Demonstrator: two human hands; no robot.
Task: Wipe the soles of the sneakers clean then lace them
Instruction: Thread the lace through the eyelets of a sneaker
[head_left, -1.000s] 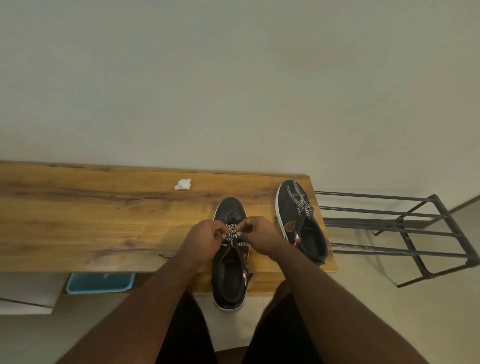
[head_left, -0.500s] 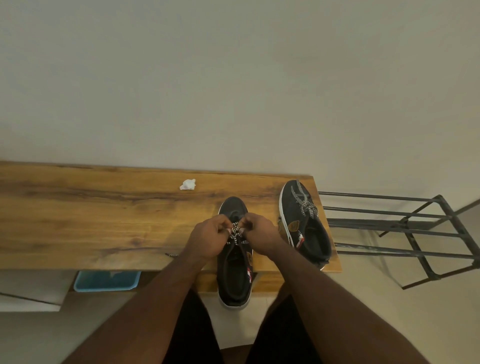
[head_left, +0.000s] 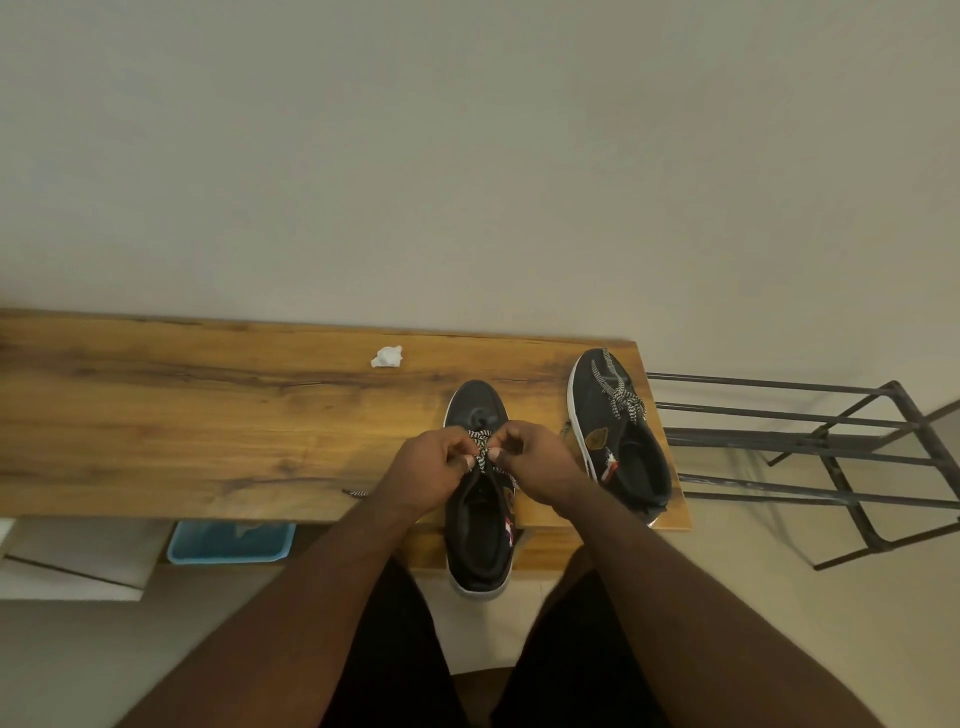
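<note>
A wooden table (head_left: 208, 415) stands against a plain wall (head_left: 467, 156), a black metal rack (head_left: 831, 447) beside it.

Wooden bench top (head_left: 208, 415), warm brown with dark grain streaks, set along a pale wall and ending at the right just beside a dark metal rack. Directly on it: a small crumpled white tissue (head_left: 387, 357) near the far edge, well apart from the shoes; a black sneaker (head_left: 480, 540) lying toe toward the wall, heel hanging past the near edge; a second black sneaker (head_left: 618, 436) with white sole rim at the right end, angled, laces tied, heel reaching the near right corner. Close to the near edge, left of the first sneaker, a short black-and-white lace end (head_left: 356, 492) resting on the wood.
</note>
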